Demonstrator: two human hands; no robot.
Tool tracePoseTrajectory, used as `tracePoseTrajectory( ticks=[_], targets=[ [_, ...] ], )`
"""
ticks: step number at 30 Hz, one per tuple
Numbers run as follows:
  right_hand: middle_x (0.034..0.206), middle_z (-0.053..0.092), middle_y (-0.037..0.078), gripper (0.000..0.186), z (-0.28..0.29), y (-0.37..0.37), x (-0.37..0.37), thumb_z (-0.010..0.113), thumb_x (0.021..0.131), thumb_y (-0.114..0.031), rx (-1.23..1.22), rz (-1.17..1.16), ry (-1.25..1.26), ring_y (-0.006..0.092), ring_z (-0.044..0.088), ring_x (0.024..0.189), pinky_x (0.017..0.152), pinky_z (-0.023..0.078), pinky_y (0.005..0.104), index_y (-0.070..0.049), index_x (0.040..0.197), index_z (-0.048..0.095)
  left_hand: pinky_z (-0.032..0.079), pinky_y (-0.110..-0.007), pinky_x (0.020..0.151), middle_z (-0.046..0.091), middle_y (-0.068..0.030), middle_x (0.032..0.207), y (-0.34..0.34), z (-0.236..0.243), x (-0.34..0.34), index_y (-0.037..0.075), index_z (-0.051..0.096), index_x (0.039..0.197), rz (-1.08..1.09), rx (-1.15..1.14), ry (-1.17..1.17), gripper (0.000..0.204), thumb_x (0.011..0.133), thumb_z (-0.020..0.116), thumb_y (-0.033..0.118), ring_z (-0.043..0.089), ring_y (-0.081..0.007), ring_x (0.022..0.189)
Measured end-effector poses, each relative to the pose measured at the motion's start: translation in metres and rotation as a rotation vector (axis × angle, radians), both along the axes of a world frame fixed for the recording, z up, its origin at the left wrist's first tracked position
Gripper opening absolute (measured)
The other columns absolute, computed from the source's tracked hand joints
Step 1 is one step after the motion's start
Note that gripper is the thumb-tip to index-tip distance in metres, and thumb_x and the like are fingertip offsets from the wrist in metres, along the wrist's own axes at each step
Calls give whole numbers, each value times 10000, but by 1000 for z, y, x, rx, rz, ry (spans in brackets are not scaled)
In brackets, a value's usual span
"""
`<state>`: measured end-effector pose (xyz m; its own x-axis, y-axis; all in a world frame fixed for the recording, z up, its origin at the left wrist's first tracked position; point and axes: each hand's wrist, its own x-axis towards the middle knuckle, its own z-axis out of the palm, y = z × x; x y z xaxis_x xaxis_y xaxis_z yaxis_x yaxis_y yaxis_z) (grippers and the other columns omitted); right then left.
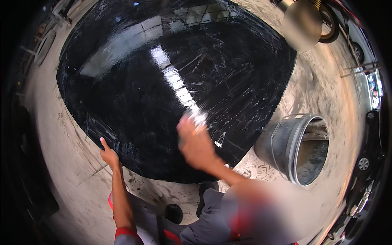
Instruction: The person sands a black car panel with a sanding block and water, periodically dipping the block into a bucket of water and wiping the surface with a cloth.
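A large, glossy black car hood [134,102] fills the middle of the view, with wet streaks, water drops and a bright reflection on its surface. At its near left edge my left hand [109,156] grips the rim, thumb on top and the other fingers mostly hidden. My right hand [198,143] presses on the near right part of the hood, blurred by motion. Its fingers look bent over something that I cannot make out.
A grey bucket [277,141] with a wire handle and murky water inside stands tilted in view to the hood's right. My shoes [173,213] are below the near edge. Wheels [326,22] and parked cars [363,163] line the right side. A tyre [45,47] lies far left.
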<state>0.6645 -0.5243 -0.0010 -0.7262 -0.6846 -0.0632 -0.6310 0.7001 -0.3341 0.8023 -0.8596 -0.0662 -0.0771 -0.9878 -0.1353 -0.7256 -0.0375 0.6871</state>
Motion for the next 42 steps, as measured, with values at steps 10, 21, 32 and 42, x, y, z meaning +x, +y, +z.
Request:
tracePoseTrajectory(
  ticks=[10,21,32,42],
  targets=[
    [1339,488,291,498,-35,105,-220,480,966,-219,-120,-424,455,429,452,1273,1065,332,549,80,1359,417,469,-401,909,667,-264,1049,10,-6,-17,-181,611,1082,-15,4,2,858,923,564,660,617,-320,931],
    [1493,399,276,513,-37,162,-282,419,1009,-222,-106,-509,459,419,354,1406,1130,291,511,71,1430,407,465,-408,888,664,-266,1025,6,-18,-23,-173,614,1075,-49,-59,44,825,947,542,638,599,-311,898],
    [1589,291,220,562,-39,185,-294,411,1017,-225,-107,-620,339,349,271,1480,1187,221,513,5,1521,316,459,-457,881,645,-321,977,2,-26,-16,-197,606,973,-11,-92,-4,876,932,530,675,601,-390,893],
    [1602,317,141,624,-8,139,-37,558,915,-29,-234,-269,-38,314,275,1494,1200,216,524,-50,1511,374,462,-458,888,663,-298,1013,16,1,-15,-175,616,1006,-78,-104,31,836,942,531,654,611,-396,901]
  ],
)
